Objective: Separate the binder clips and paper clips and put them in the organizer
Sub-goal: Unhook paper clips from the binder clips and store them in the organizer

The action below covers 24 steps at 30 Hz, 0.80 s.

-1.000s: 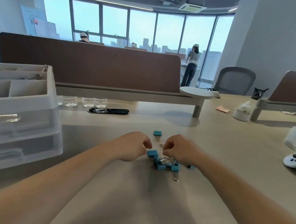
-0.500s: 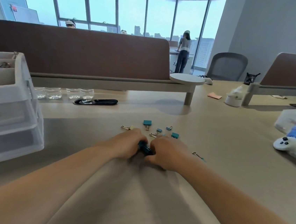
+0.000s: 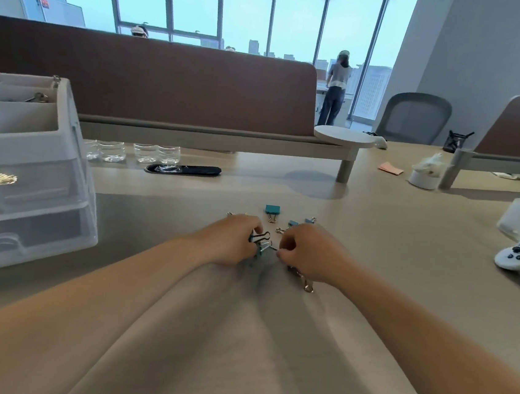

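Hands have parted slightly: the left hand [image 3: 232, 238] grips tangled binder clips [image 3: 260, 243] mid-desk, right of the organizer [image 3: 74, 145]; the right hand [image 3: 309, 253] is curled (on what, I cannot tell). Clips seem light, stiff, slippery: pinch the wire handles.

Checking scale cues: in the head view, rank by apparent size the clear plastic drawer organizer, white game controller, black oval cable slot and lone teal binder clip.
1. Clear plastic drawer organizer, largest.
2. Black oval cable slot and white game controller: alike, unranked; controller cropped.
3. Lone teal binder clip.
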Motion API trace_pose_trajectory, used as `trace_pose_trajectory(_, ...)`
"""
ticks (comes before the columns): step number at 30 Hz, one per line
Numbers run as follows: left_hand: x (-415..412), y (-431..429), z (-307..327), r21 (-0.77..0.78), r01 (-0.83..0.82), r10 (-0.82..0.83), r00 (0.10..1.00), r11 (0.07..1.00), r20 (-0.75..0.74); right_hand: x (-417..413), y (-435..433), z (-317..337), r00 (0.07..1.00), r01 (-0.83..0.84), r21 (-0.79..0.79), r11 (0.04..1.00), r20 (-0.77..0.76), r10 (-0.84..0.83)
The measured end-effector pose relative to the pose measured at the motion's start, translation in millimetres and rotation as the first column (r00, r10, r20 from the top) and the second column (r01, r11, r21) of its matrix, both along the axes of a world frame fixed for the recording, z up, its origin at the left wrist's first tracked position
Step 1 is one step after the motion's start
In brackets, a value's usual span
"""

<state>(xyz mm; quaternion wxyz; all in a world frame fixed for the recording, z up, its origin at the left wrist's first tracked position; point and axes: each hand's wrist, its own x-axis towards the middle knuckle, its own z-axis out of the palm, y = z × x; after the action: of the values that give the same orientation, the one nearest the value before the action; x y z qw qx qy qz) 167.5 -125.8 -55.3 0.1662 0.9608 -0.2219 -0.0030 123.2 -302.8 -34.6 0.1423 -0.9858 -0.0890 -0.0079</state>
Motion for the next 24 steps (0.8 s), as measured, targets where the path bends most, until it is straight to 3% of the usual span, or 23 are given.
trace_pose_trajectory(3,-1,-5,3,0.037,0.029,-0.028,1.000,0.999,-0.009,2,-10,5,1.000,0.006,-0.017,1.000,0.022,-0.005)
trace_pose_trajectory(11,-1,-14,-4,0.213,-0.022,0.027,0.999,0.977,-0.019,2,-31,4,0.997,-0.003,-0.279,0.960,0.074,0.025)
trace_pose_trajectory(15,-1,-17,-9,0.225,-0.044,0.040,0.999,0.973,0.021,2,-32,-3,1.000,-0.025,-0.329,0.944,0.000,0.026)
trace_pose_trajectory(24,-6,-22,-11,0.125,0.034,-0.049,0.991,0.992,0.121,0,-29,-7,1.000,-0.003,-0.295,0.956,-0.003,0.002)
